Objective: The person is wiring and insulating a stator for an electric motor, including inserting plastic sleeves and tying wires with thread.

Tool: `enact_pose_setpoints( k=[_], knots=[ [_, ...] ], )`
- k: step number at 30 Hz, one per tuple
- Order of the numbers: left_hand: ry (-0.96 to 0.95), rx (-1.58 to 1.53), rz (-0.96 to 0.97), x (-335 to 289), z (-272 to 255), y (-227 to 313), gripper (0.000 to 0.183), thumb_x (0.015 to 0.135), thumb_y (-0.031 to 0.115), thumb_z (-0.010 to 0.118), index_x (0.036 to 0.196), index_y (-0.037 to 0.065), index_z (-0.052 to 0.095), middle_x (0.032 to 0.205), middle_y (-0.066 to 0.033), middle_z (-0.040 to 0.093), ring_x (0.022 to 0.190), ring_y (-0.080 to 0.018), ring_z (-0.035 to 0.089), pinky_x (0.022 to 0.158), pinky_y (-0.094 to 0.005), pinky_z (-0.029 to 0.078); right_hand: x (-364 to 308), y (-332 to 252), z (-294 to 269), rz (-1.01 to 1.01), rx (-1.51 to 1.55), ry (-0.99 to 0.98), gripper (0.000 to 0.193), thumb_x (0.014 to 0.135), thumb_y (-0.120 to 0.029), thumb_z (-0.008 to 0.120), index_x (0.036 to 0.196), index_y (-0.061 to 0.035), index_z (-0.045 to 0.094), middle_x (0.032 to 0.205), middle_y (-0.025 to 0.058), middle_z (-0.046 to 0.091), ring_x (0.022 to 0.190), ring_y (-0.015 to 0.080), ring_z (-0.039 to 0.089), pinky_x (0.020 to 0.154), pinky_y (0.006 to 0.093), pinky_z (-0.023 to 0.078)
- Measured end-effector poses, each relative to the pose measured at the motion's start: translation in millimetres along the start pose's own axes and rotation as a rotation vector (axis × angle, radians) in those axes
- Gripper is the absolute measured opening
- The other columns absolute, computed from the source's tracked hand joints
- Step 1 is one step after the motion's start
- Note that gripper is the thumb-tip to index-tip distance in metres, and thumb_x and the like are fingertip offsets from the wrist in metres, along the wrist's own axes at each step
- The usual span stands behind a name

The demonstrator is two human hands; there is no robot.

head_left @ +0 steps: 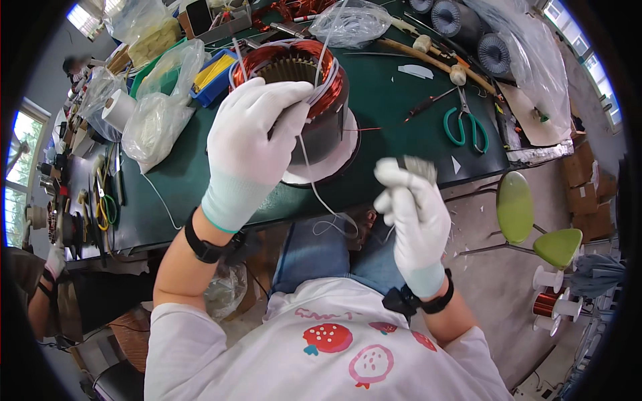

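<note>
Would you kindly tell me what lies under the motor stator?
A white round pad shows beneath the stator, on the green table. Its middle is covered; the left hand hides the near side.

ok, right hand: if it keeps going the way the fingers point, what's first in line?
Likely the white disc under the motor stator. The right hand points up-left toward it across bare green table; depth is unclear.

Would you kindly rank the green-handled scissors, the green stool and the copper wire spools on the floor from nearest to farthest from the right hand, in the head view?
From the right hand:
1. Green-handled scissors, on the table, up and to its right.
2. Green stool, on the floor to its right, only slightly farther.
3. Copper wire spools, on the floor at lower right.
</note>
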State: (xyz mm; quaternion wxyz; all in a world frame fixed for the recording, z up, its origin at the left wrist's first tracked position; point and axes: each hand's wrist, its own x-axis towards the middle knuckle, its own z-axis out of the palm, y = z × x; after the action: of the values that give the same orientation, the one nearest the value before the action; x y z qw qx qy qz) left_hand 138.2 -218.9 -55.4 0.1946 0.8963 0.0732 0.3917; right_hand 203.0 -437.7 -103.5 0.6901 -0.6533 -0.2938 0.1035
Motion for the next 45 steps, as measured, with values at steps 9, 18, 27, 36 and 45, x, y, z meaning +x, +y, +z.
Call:
enact_pose_setpoints(
  k=[9, 18, 27, 36, 45],
  knots=[
    [0.128, 0.109, 0.292, 4.5, 14.8, -25.0, 0.019, 0.080, 0.003, 0.076, 0.098, 0.007, 0.075, 0.098, -0.0069, 0.073, 0.090, -0.0274, 0.068, 0.090, -0.0389, 0.053, 119.2, 35.9, 49.0, -0.684, -0.326, -0.054, 0.022, 0.091, -0.006, 0.068, 0.112, -0.0065, 0.073, 0.110, 0.0129, 0.068, 0.097, 0.0267, 0.066, 0.083, 0.0327, 0.054],
    [-0.030, 0.042, 0.211, 5.2, -5.8, -12.3, 0.027, 0.080, -0.003, 0.071, 0.106, 0.005, 0.073, 0.101, -0.0114, 0.071, 0.091, -0.0304, 0.067, 0.082, -0.0367, 0.053, 57.8, 2.8, 1.2, -0.590, -0.177, -0.128, 0.027, 0.090, -0.001, 0.064, 0.114, -0.0058, 0.073, 0.108, 0.0148, 0.070, 0.096, 0.0281, 0.065, 0.087, 0.0355, 0.051],
    [-0.271, 0.456, 0.507, 37.0, 13.8, 40.3, 0.009, 0.073, 0.009, 0.072, 0.082, 0.008, 0.071, 0.116, -0.0064, 0.068, 0.114, -0.0262, 0.060, 0.101, -0.0442, 0.045, -12.7, 36.5, 28.7, 0.876, 0.581, -0.757, 0.031, 0.103, -0.024, 0.059, 0.127, -0.0062, 0.068, 0.075, -0.0009, 0.065, 0.059, 0.0033, 0.057, 0.055, 0.0206, 0.047],
    [-0.296, -0.386, -0.871, -56.3, -66.2, -7.7, 0.041, 0.108, 0.030, 0.046, 0.091, -0.002, 0.066, 0.082, -0.0106, 0.066, 0.073, -0.0143, 0.061, 0.068, -0.0271, 0.047, 18.3, 25.0, -17.0, 0.847, 0.946, -0.609, 0.034, 0.110, -0.030, 0.042, 0.123, -0.0032, 0.059, 0.102, 0.0090, 0.066, 0.063, 0.0057, 0.056, 0.049, 0.0156, 0.038],
    [-0.719, -0.541, -0.695, -66.1, -8.2, 55.6, 0.035, 0.104, 0.018, 0.043, 0.112, -0.007, 0.066, 0.089, -0.0098, 0.068, 0.084, -0.0132, 0.066, 0.078, -0.0277, 0.052, -18.4, 20.1, -17.6, -0.139, -0.174, -1.060, 0.018, 0.093, -0.023, 0.060, 0.099, -0.0095, 0.069, 0.093, 0.0134, 0.065, 0.081, 0.0231, 0.067, 0.066, 0.0388, 0.055]
  ],
)
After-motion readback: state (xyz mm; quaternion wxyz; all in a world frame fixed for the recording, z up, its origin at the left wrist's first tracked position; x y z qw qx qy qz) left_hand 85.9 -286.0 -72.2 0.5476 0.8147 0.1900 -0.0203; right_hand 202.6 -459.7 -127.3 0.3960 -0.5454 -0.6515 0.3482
